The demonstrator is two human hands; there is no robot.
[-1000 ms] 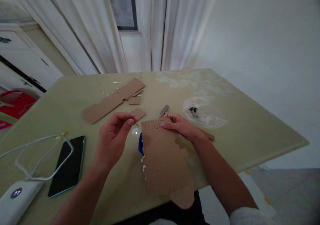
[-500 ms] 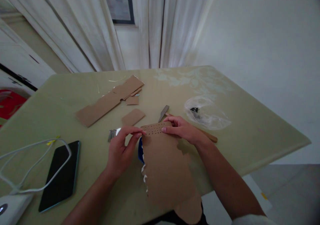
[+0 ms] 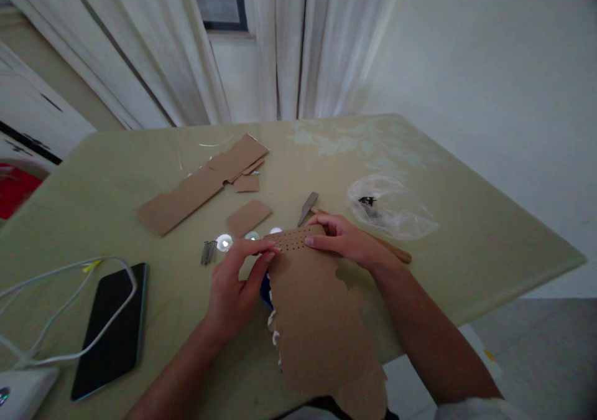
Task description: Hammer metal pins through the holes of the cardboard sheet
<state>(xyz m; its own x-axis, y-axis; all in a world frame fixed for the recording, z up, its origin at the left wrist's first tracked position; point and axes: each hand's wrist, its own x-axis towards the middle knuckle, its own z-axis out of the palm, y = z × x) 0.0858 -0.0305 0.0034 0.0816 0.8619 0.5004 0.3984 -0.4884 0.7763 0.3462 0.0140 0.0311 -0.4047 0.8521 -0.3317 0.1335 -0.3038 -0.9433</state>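
Note:
A large brown cardboard piece (image 3: 321, 320) leans toward me over the near table edge, with rows of small holes along its far end. My right hand (image 3: 340, 239) grips its far right corner, thumb on top and fingers behind. At the far left corner, my left hand (image 3: 242, 277) is closed in a pinch beside the holes; whatever is between thumb and finger is too small to make out. Something dark blue (image 3: 265, 292) and white cord-like bits show along the cardboard's left edge. Behind my right hand lies a hammer (image 3: 308, 208), its wooden handle partly hidden.
Several nails (image 3: 208, 252) lie left of the cardboard, near a shiny round disc (image 3: 224, 242). Cardboard scraps (image 3: 200, 190) are farther back. A clear plastic bag (image 3: 392, 208) with dark bits sits right. A black tablet (image 3: 112, 333) and white cable (image 3: 84, 351) occupy the left.
My left fingertips have shifted slightly right along the cardboard's far end. The view has tilted a little, and more shiny discs show beyond the cardboard. My right hand keeps its grip.

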